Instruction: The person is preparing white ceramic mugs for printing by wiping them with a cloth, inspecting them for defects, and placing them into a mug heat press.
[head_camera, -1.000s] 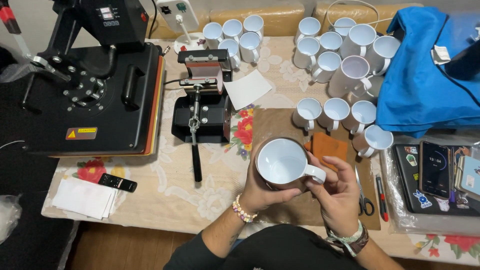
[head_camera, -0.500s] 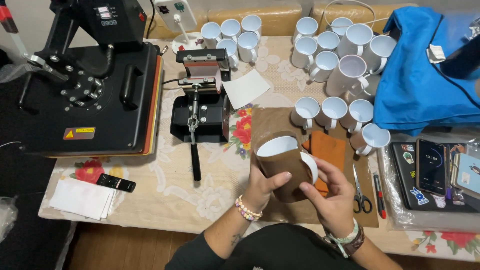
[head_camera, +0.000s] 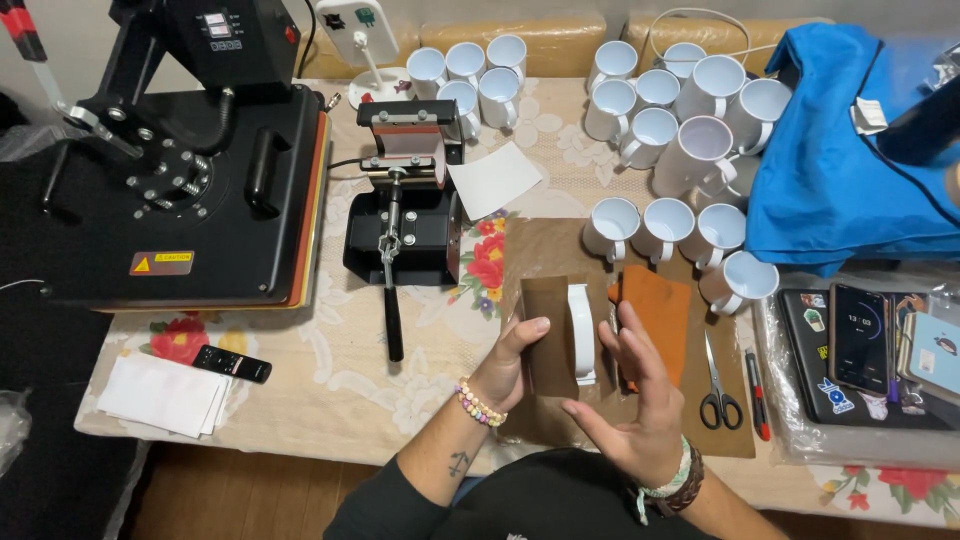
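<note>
Mug lies on its side on the brown sheet at table front, wrapped in brown paper, white handle up. Left hand cups its left flank, fingers curled onto the wrap. Right hand is spread flat and open just right of the handle, gripping nothing; whether it touches the mug, cannot tell. Orange pad lies just beyond the right fingers, scissors and red pen further right. Four glossy white mugs stand in a row behind, more clustered at table back. Black mug press with long lever sits left of the sheet, flat heat press beyond it. Lace cloth with flower print covers the table. Blue fabric heaped far right.
</note>
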